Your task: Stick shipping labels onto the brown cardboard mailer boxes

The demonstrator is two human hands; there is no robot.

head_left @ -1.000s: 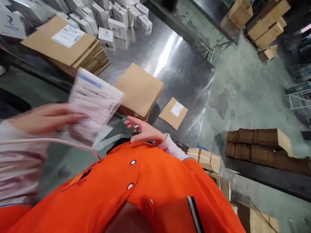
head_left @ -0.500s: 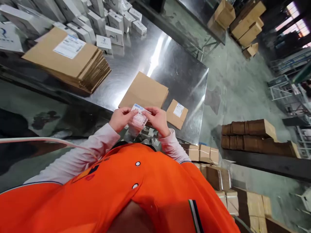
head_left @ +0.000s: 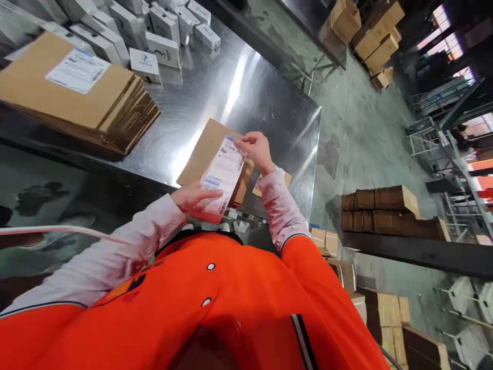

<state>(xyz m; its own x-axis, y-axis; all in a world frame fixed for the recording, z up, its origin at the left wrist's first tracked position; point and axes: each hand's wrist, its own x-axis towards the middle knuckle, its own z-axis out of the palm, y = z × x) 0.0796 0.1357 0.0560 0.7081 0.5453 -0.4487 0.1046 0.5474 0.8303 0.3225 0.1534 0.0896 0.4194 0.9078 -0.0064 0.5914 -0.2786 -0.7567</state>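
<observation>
A white shipping label (head_left: 222, 173) with barcodes is stretched between both my hands just above a small stack of flat brown cartons (head_left: 204, 151) on the steel table (head_left: 246, 97). My left hand (head_left: 192, 196) pinches the label's near end. Fingers of my right hand (head_left: 257, 149) pinch its far top corner. Partly hidden behind my right wrist lies a small flat carton (head_left: 287, 178) with a label on it.
A tall stack of flat cartons (head_left: 73, 97) with a label on top lies at the left. Several small white boxes (head_left: 154, 31) crowd the table's far left. Brown boxes (head_left: 389, 210) sit on the floor to the right, beyond the table edge.
The hands moved forward from my chest and spread apart, pulling the label out long over the flat cartons. The view shifted slightly left.
</observation>
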